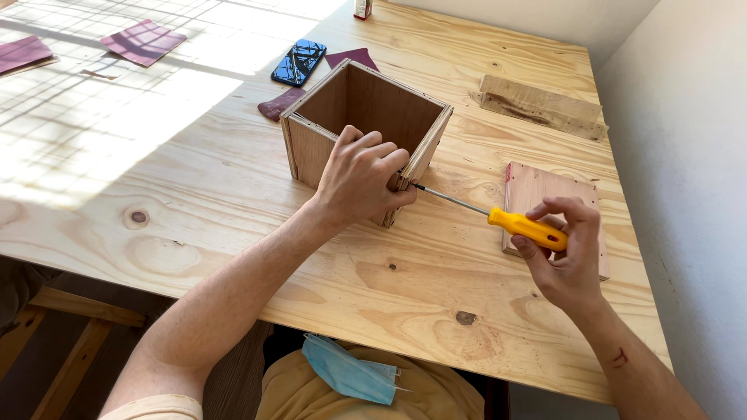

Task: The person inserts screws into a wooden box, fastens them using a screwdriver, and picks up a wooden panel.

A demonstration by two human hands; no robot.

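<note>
Plywood table [194,233] by white wall [685,155]; left hand [362,177] grips box [366,117], right hand [564,257] holds screwdriver [525,227].

One open wooden box [366,128] — around it four sandpaper sheets [143,41], one phone [299,61], two wood offcuts [540,105], one yellow-handled screwdriver [527,229].

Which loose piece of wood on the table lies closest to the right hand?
The flat square board directly under the right hand, not the rough long block farther back near the wall.
</note>
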